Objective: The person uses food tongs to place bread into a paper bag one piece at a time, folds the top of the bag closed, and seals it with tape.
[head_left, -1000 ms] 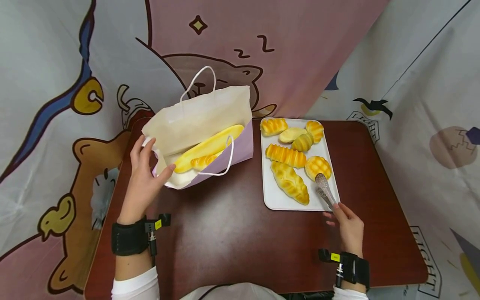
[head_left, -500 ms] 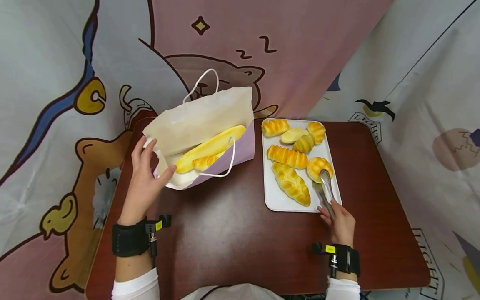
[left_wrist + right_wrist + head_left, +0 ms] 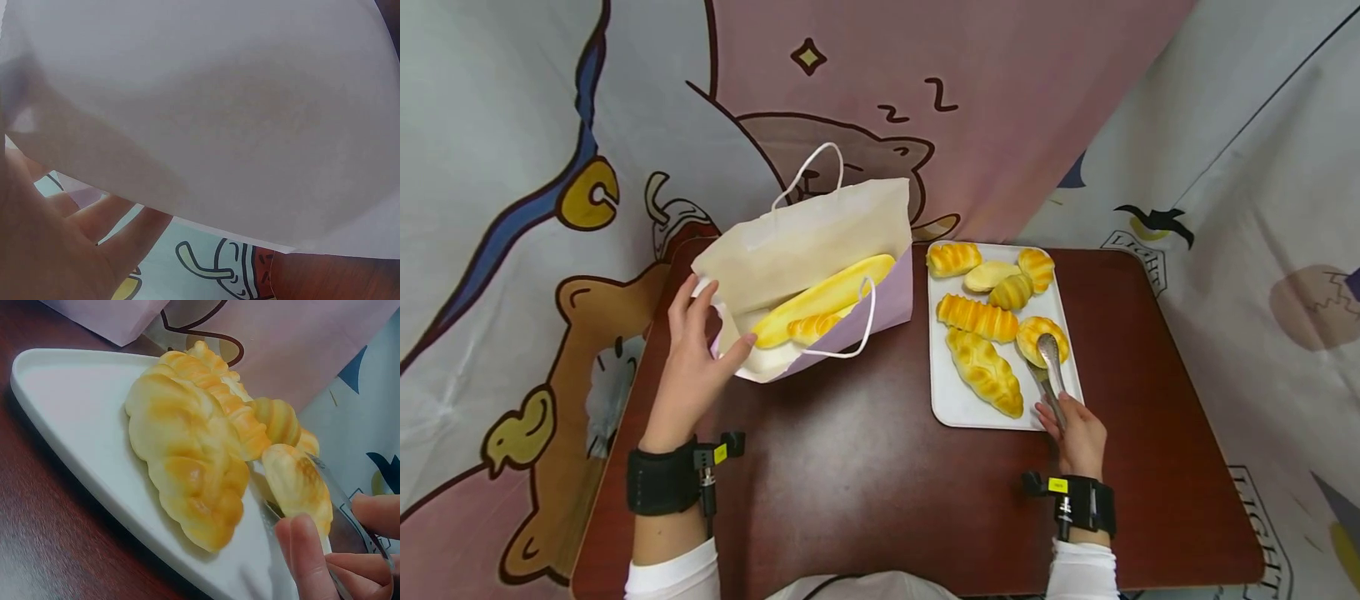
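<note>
Right fingers (image 3: 308, 556) are gripping tongs (image 3: 1054, 363) around the bun (image 3: 1032, 332) just ahead, probably needing an even, gentle squeeze; left fingers (image 3: 697, 315), well apart, are holding the edge of the bag (image 3: 808, 242).

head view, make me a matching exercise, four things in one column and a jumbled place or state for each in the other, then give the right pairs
Column one
1) tongs
2) paper bag
3) long yellow loaf
4) tray

Column two
A) inside the paper bag
B) flat and white, under the braided loaf
C) metal, held in the right hand
D) purple outside, held at its edge by the left hand

Pairs: 1-C, 2-D, 3-A, 4-B
</note>
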Tool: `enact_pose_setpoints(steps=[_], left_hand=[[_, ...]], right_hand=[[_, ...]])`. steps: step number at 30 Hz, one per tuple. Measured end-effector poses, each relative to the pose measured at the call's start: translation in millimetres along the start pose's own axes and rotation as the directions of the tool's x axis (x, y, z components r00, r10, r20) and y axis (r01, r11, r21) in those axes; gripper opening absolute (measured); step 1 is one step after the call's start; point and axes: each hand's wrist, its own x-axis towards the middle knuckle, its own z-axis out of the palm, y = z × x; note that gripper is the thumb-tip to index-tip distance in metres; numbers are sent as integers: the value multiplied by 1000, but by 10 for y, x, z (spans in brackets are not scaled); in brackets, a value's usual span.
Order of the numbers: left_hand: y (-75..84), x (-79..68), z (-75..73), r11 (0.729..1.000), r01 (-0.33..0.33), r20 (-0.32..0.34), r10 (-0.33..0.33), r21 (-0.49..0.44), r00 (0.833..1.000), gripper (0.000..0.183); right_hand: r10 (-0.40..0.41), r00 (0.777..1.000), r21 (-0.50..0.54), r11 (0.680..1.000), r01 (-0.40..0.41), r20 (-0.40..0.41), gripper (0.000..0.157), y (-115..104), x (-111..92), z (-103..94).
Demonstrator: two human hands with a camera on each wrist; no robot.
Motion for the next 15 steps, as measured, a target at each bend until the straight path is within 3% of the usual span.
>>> enact_pose_setpoints(steps=[9, 12, 15], left_hand=[[16, -4, -9, 1000, 4, 1, -3, -9, 1000, 79], [22, 4, -5, 1000, 2, 5, -2, -20, 1000, 78], [21, 9, -3, 1000, 3, 5, -3, -21, 1000, 77]], right_hand=[[-29, 996, 93, 995, 36, -86, 71, 327, 382, -102], [-35, 994, 94, 995, 45, -103, 69, 334, 381, -112], [-27, 994, 71, 997, 35, -104, 67, 185, 198, -38]])
